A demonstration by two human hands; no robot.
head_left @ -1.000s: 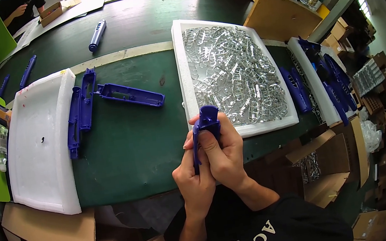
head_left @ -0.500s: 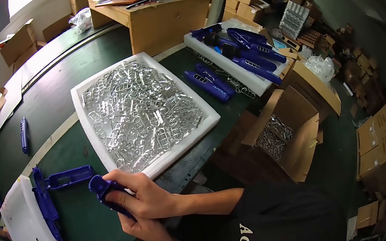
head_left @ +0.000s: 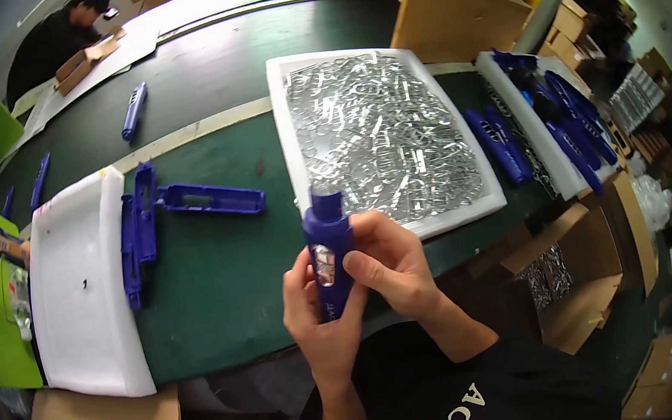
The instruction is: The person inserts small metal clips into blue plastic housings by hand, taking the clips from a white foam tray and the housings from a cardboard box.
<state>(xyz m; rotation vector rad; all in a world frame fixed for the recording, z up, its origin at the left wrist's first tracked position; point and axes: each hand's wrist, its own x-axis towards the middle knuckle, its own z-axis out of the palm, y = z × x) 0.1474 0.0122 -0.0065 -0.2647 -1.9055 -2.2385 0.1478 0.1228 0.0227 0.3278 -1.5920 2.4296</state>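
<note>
Blue plastic casing [head_left: 327, 232] gripped between my left hand [head_left: 325, 332], fingers curled round lower part, and my right hand [head_left: 398, 274], closed on side, thumb beside oval window [head_left: 325, 266]. Beneath, green counter [head_left: 221, 312]. To left, blue half-shells [head_left: 223, 202] by shallow foam tray [head_left: 83, 306]. Just beyond casing, white foam box [head_left: 286, 131] heaped with metal clips [head_left: 394, 133]. Farther, co-worker [head_left: 47, 49] in black, head bowed.
</note>
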